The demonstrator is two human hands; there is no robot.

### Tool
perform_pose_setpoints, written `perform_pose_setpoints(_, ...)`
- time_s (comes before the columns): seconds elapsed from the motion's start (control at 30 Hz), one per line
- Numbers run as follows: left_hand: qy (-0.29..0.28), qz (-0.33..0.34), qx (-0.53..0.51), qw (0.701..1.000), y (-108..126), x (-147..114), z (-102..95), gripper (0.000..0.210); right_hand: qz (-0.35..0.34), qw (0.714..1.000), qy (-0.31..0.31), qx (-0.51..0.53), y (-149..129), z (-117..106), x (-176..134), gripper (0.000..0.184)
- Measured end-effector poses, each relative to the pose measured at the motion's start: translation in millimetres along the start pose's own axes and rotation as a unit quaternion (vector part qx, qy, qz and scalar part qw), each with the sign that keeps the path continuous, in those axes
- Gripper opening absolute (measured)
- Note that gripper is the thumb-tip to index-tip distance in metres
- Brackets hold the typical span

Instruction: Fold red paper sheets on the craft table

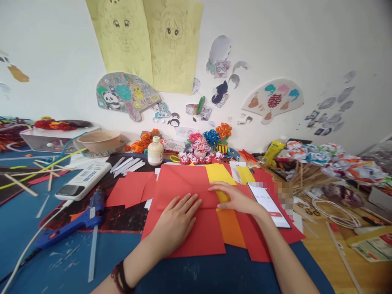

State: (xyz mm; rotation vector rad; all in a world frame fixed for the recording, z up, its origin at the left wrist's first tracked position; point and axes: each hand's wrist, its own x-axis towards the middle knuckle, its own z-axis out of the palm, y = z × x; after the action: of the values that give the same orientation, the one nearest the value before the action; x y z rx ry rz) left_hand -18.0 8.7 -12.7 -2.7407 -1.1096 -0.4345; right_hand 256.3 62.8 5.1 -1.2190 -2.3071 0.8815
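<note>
A sheet of red paper (186, 177), partly bent over on itself, lies on more red paper (199, 237) in front of me. My left hand (180, 218) rests flat on it, palm down, with fingers spread. At the sheet's right edge, my right hand (232, 198) curls its fingers over the top while the thumb sits lower at the edge. Yellow paper (220, 173) and orange paper (231, 230) show from underneath. Close to my right wrist, a phone with a timer screen (269, 206) lies on red paper.
A blue glue gun (88, 216) and a white power strip (84, 181) with a cable lie left. Smaller red sheets (131, 188) are beside the stack. Behind stand a cream bottle (155, 151) and pipe-cleaner flowers (211, 139). Wrapped sticks (301, 175) lie right.
</note>
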Motion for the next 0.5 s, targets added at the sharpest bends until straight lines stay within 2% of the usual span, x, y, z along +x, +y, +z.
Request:
perform_pose_setpoints(0.3,0.014,-0.002,-0.012,1.0,-1,-1,2.8,0.047,-0.008,1.0,0.01,-0.001,7,6,2,0.066)
perform_pose_setpoints(0.5,-0.001,-0.001,-0.003,1.0,-2,-1,3.8,0.048,-0.009,1.0,0.008,-0.003,10,5,2,0.065)
